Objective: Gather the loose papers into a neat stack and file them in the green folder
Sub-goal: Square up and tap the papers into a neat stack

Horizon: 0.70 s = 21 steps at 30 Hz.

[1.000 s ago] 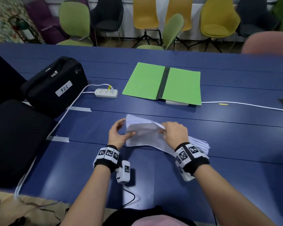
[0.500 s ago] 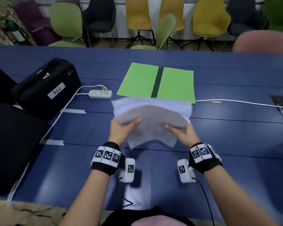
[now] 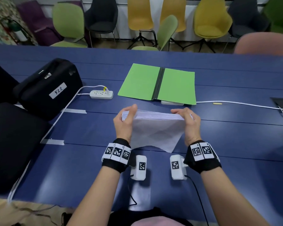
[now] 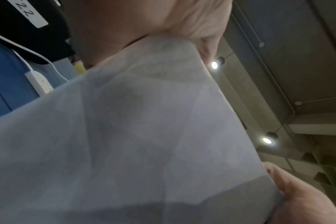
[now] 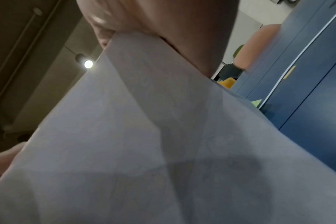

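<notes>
Both hands hold the paper stack (image 3: 155, 128) upright on edge above the blue counter (image 3: 235, 144), near center. Left hand (image 3: 123, 122) grips the stack's left end, thumb on the near face; right hand (image 3: 189, 123) grips the right end, fingers curled over the top edge. Sheets look roughly squared, one corner sticking out at the bottom. Green folder (image 3: 157, 84) lies open flat at 12 o'clock of the stack, apart from it. Power strip (image 3: 101, 94) and black case (image 3: 47, 88) sit at 10 o'clock.
</notes>
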### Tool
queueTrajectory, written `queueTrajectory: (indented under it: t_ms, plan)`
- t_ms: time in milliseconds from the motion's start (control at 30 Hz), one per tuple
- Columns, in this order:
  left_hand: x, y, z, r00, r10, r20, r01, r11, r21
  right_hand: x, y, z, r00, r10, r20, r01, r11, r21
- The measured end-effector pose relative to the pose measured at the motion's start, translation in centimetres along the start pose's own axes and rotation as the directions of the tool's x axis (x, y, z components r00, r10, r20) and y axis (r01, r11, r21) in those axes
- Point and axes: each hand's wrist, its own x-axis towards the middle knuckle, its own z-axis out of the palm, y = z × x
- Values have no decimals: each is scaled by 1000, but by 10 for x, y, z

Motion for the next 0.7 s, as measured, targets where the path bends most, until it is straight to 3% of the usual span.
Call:
queueTrajectory:
  t_ms: [167, 367, 567, 700]
  plan:
    - [-1, 3, 4, 980, 179, -82, -170, 979, 110, -5, 8, -4, 1000, -11, 19, 11, 1000, 5]
    - [-5, 3, -2, 938, 327, 116, -344, 916, 206, -6, 13, -3, 1000, 7, -4, -7, 1000, 13]
    - [2, 4, -6, 949, 298, 102, -312, 931, 190, -5, 13, -4, 1000, -28, 13, 28, 1000, -8]
    - [10, 5, -10, 971, 237, -18, -237, 972, 0, -2, 14, -6, 999, 47, 12, -47, 999, 20]
